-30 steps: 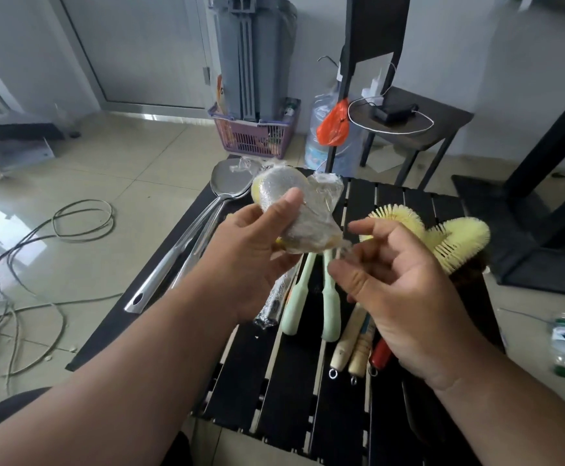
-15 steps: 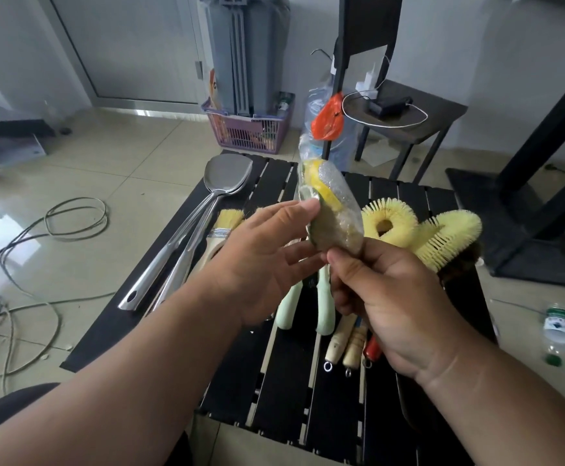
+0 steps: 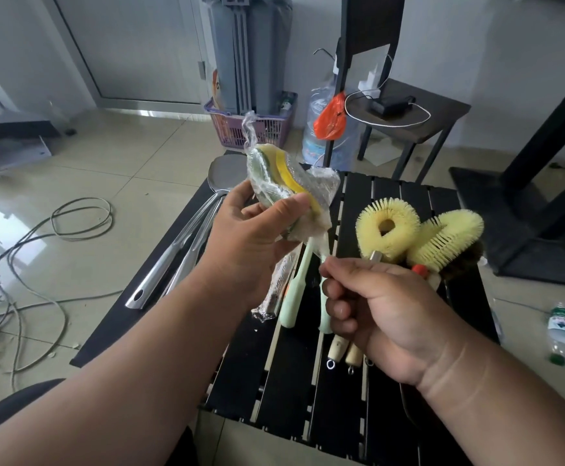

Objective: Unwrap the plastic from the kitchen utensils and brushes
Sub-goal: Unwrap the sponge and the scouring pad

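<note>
My left hand point(image 3: 250, 237) grips a yellow-and-green sponge wrapped in clear plastic point(image 3: 284, 183), held up over the black slatted table point(image 3: 392, 415); a twisted tail of film sticks up from it. My right hand point(image 3: 385, 304) hovers lower right of the sponge, fingers curled, thumb against forefinger, with no film visible between them. On the table lie two yellow round brushes point(image 3: 388, 227), two mint-handled brushes point(image 3: 292, 297), a plastic-wrapped utensil point(image 3: 277, 290), wooden handles point(image 3: 336, 348) and steel spatulas point(image 3: 180, 260).
Cables point(image 3: 38, 257) trail across the tiled floor on the left. A purple basket point(image 3: 240, 129), a large water jug point(image 3: 321, 136) and a dark side table point(image 3: 425, 109) stand beyond the table. A small bottle point(image 3: 562, 331) lies on the floor at right, near a black stand base point(image 3: 526, 230).
My right hand has come off the wrap's lower end and dropped down and right. My left hand has turned the wrapped sponge and raised it slightly.
</note>
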